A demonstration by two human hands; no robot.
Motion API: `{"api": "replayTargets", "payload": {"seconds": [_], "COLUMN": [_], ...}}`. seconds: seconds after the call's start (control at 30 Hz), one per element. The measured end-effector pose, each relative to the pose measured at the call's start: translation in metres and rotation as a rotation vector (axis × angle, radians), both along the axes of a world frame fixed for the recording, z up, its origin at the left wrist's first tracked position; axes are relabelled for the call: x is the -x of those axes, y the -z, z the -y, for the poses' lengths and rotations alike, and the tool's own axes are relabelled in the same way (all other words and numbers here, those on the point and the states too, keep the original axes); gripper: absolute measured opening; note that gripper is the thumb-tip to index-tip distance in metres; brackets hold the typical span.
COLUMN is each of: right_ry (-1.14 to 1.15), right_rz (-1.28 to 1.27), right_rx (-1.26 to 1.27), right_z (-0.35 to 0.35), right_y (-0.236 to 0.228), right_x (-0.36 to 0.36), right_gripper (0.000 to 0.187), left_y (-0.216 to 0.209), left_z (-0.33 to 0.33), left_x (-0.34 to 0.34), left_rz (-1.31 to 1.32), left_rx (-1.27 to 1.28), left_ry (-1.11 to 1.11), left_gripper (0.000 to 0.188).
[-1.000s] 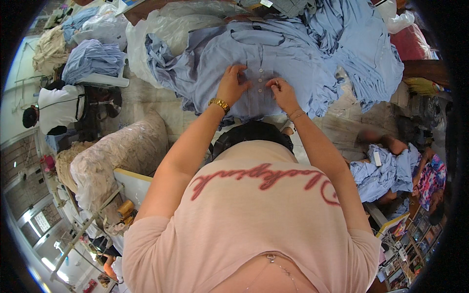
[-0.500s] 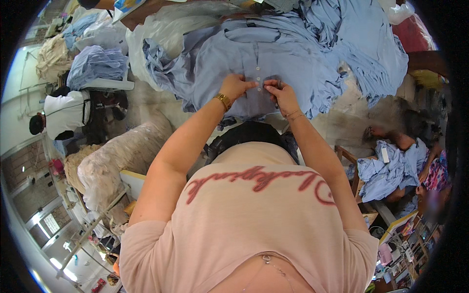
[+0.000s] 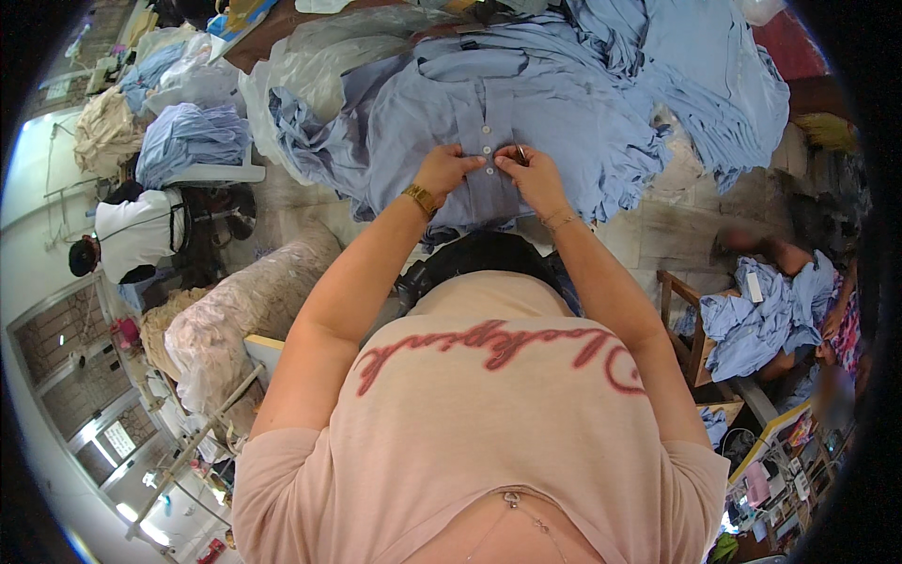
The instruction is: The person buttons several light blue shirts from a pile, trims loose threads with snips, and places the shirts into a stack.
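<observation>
Indoors, hands (image 3: 443,173) (image 3: 537,179) on blue shirt (image 3: 427,108), right gripping tool (image 3: 521,155), left grip unclear, tiled floor (image 3: 653,235)

I view the wearer (image 3: 484,446) remotely, dressed in a pale-pink T-shirt (image 3: 451,414) with loose short sleeves (image 3: 282,470) and red cursive lettering (image 3: 503,349) across the front, a gold-toned wristwatch (image 3: 420,199) at left, a thin bracelet (image 3: 561,222) at right, and a fine necklace (image 3: 543,528) with small pendant (image 3: 512,499).
</observation>
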State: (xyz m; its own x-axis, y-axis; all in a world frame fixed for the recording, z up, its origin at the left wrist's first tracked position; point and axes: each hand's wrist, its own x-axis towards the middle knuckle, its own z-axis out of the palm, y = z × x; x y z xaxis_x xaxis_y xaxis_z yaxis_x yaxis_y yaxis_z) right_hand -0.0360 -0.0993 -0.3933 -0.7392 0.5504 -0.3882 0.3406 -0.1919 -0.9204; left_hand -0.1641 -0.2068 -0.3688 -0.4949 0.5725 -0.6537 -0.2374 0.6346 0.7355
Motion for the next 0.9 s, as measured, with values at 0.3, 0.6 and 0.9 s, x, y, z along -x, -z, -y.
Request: {"api": "replayTargets", "payload": {"seconds": [0.3,0.6,0.9], "right_ry": [0.011,0.1,0.067], "right_rz": [0.06,-0.076,-0.025], "right_rx": [-0.078,0.346,0.342], "right_z": [0.002,0.003,0.0], "right_y": [0.017,-0.001,0.001], "right_x": [0.017,0.019,0.023], "right_gripper": [0.022,0.011,0.01], "left_y": [-0.003,-0.001,0.002], "left_z": [0.004,0.003,0.003], "left_x": [-0.005,-0.008,-0.003], "left_rz": [-0.042,0.057,0.129], "left_rx": [-0.13,-0.156,-0.151], "left_ry": [-0.042,-0.086,-0.044], "left_gripper": [0.016,0.016,0.015]}}
